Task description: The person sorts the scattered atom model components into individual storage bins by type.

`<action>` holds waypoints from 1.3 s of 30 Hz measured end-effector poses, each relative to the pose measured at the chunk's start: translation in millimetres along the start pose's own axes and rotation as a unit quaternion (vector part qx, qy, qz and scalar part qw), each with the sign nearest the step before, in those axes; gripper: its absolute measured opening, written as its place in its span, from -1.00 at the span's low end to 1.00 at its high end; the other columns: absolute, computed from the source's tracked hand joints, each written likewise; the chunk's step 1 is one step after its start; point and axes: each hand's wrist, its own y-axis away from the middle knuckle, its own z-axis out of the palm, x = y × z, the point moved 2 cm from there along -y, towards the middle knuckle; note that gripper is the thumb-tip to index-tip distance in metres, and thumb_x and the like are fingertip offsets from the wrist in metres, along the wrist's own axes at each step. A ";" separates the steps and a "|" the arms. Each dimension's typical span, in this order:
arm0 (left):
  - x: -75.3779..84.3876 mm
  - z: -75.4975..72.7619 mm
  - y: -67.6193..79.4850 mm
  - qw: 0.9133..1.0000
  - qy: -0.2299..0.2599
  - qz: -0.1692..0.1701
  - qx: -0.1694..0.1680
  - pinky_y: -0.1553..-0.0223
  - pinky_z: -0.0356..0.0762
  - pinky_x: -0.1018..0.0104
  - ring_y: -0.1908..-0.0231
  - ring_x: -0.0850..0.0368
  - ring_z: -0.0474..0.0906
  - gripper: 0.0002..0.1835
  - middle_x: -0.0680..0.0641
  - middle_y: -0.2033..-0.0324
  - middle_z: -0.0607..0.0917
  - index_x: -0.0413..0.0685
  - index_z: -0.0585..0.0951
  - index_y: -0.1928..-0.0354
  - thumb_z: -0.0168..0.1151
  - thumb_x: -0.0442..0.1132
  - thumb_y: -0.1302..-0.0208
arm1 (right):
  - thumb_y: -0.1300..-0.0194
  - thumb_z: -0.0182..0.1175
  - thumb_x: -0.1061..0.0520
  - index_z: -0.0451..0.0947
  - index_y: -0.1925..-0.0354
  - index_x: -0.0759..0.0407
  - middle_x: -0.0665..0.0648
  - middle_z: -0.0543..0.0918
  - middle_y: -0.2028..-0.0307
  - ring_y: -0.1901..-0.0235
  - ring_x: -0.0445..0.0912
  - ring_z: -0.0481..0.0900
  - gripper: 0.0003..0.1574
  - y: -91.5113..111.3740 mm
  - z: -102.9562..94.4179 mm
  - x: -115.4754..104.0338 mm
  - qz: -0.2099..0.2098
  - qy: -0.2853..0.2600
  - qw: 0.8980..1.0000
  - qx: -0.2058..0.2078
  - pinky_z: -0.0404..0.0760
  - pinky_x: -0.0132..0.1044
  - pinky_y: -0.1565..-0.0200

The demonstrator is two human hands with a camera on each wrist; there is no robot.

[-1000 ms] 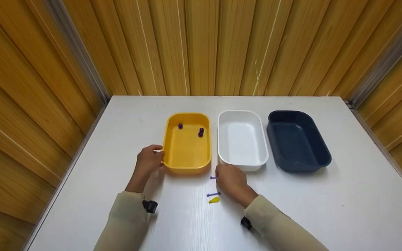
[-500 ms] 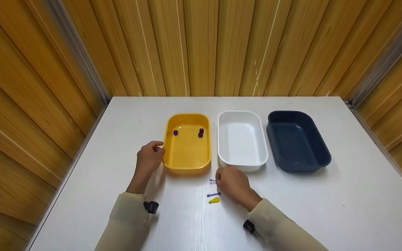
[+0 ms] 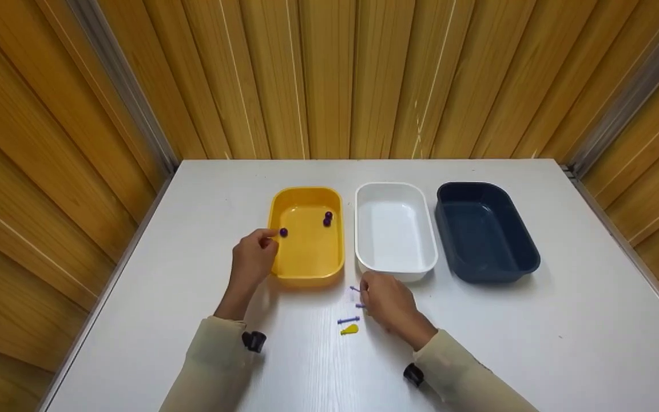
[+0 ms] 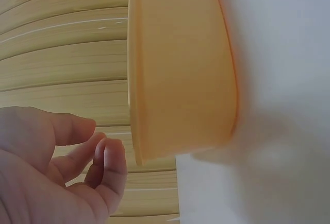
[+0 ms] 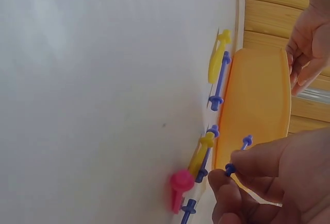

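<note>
purple peg [image 5: 247, 140] is pinched in the right hand [image 3: 389, 300] just before the white tray [image 3: 395, 237], the left hand [image 3: 252, 257] loosely curled, seemingly empty, beside a purple ball [image 3: 283, 232]; picking up seems under way, next calling for a steady pinch

- 2 hands: L hand [image 3: 252, 257], R hand [image 3: 389, 298]
- 3 tubs: yellow tub [image 3: 308, 278] by L hand, white tub [image 3: 396, 246] just ahead of R hand, dk blue tub [image 3: 487, 240] farther R
- 3 purple balls [image 3: 283, 232]: 1 by L fingertips, 2 R of it
- 4 purple pins [image 5: 247, 140] vis.: 1 pinched in R hand, 3 nr it
- 2 yellow pcs [image 5: 214, 69], nr R hand
- 1 pink pc [image 5: 182, 181], nr R hand
</note>
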 end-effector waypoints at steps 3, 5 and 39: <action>2.3 2.2 1.7 1.000 0.001 0.017 0.002 0.35 0.42 0.41 0.31 0.08 0.49 -0.66 -0.13 0.19 0.68 -0.13 0.67 -0.16 0.17 -0.26 -0.42 | -0.41 0.17 0.17 0.51 0.36 0.04 -0.01 0.52 0.49 0.46 -0.13 0.48 -0.85 2.1 -0.6 1.9 0.007 -0.002 1.000 -0.002 0.44 -0.31 0.44; 3.7 3.6 2.6 1.000 0.002 0.026 0.002 0.38 0.40 0.42 0.34 0.10 0.48 -0.67 -0.14 0.19 0.70 -0.14 0.68 -0.14 0.18 -0.27 -0.40 | -0.42 0.17 0.18 0.50 0.37 0.04 -0.01 0.51 0.49 0.46 -0.13 0.48 -0.84 3.8 -1.2 3.4 0.010 -0.005 1.000 -0.001 0.44 -0.32 0.44; 43.6 54.3 18.4 0.995 0.031 0.017 -0.093 0.16 0.70 0.33 0.32 0.10 0.67 -0.66 -0.08 0.20 0.71 -0.08 0.64 -0.18 0.26 -0.22 -0.41 | -0.26 0.33 0.22 0.64 0.42 0.01 -0.04 0.69 0.42 0.37 -0.15 0.52 -0.86 28.9 -26.1 36.8 0.000 -0.077 0.992 0.102 0.52 -0.26 0.25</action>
